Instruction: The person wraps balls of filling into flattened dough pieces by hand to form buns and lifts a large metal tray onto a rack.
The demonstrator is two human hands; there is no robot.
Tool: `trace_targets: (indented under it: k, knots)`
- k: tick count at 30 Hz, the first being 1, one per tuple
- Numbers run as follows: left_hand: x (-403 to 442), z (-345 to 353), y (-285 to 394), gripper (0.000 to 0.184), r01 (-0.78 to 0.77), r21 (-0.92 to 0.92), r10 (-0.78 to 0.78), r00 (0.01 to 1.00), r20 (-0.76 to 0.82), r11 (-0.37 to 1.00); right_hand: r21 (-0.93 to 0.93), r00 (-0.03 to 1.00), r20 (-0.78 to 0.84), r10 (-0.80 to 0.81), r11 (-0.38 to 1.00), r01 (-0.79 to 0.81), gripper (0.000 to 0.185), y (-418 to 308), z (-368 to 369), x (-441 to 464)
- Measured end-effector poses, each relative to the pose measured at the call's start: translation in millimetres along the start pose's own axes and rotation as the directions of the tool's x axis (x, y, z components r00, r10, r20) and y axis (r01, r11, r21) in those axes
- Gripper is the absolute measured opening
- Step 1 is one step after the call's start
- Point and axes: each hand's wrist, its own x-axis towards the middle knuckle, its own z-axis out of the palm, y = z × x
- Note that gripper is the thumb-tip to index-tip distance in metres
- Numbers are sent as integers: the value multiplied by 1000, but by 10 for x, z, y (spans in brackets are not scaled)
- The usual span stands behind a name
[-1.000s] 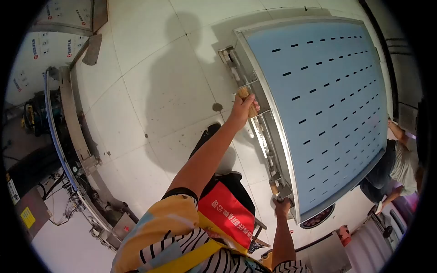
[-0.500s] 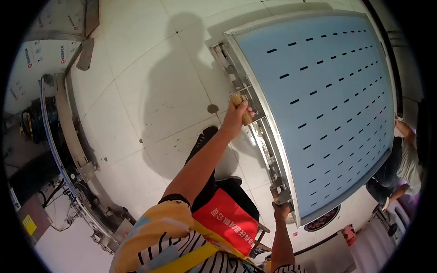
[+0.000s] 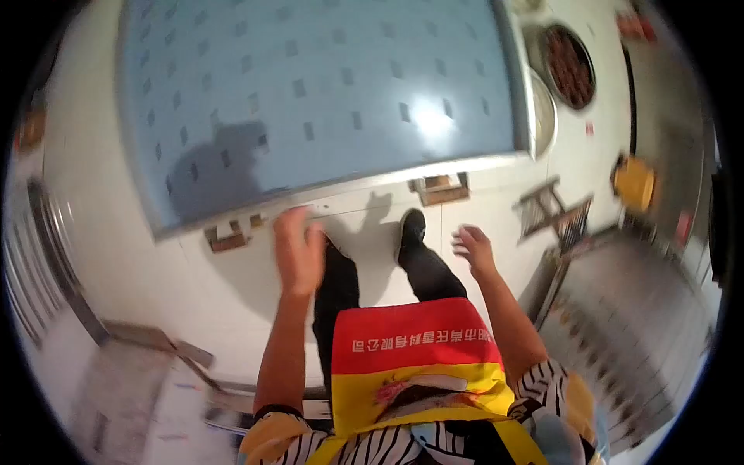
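A large blue slotted panel in a metal frame fills the upper part of the head view. My left hand, blurred by motion, is near the frame's close edge, with its thumb apart from the fingers and nothing in it. A brown wooden handle juts from the frame to its left. My right hand hovers over the floor, its fingers slightly bent and apart, holding nothing. A second wooden handle sits on the frame edge beyond it.
At the upper right, a round pan of dark red pieces and a pale basin stand on the floor. A wooden folding stool, a yellow seat and a metal rack are on my right. Metal bars line the left.
Both hands have come off the frame; my left hand had been gripping its wooden handle. My view has turned, so the panel now lies straight ahead.
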Motion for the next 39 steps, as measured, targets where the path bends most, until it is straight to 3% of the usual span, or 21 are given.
trace_targets:
  k: [1,3,6,7,9,11,12,14,15,16,17,19,20,25,31,34,37,39]
  knots:
    - [192,283,381,34,-334,53,326,938,121,941,139,999,-27,46,989,-42,39,220,47,276]
    - [372,744,914,34,-486,-48,462,791,401,873,505,996,11,92,859,-85,44,444,396,621]
    - [366,1549,1084,47,-681,-24,577,601,553,732,779,986,19,166,616,-119,34,870,825,1221]
    - [366,1855,1127,50,-732,-10,596,547,587,682,869,989,108,105,474,-145,31,999,874,1432]
    - [299,2234,1088,60,-736,117,438,515,737,667,908,984,173,40,380,-175,29,680,902,1452]
    - [314,2616,1151,62,-689,275,220,539,813,670,983,978,145,-153,131,-125,26,673,878,1721]
    - [436,2528,998,58,-728,289,296,559,775,621,989,988,134,-75,79,-128,25,532,1110,1708]
    - [578,2641,1152,53,-568,414,6,594,804,711,989,986,146,75,-27,-144,23,338,1238,1910]
    - [602,2758,1156,51,-476,488,-136,599,789,732,992,992,121,23,29,-122,22,381,1219,1983]
    - [551,2792,925,45,-584,415,76,636,768,698,992,995,96,-28,89,-93,21,417,1212,1982]
    - [504,2807,886,44,-570,414,89,656,750,710,987,994,71,-79,150,-58,21,418,1161,1924]
    - [441,2864,856,43,-530,402,107,692,714,747,991,999,21,-28,135,-17,20,399,1115,1919]
    - [468,2880,778,41,-618,355,234,671,704,702,990,1000,17,-23,142,-14,21,404,1139,1914]
    - [499,2919,830,41,-584,384,205,701,683,715,992,997,-65,-51,103,70,29,434,1270,2029]
    - [496,2949,825,44,-569,415,188,721,667,710,990,995,-51,-85,124,61,37,375,1168,1961]
    - [483,2956,896,45,-550,417,163,724,671,723,969,999,5,-47,248,7,46,355,1050,1887]
    - [464,2898,1026,49,-527,455,69,704,707,718,542,978,-179,-103,820,185,49,752,871,1587]
    - [446,2762,1203,53,-583,462,51,656,753,669,394,976,-120,-183,893,216,50,1270,391,1336]
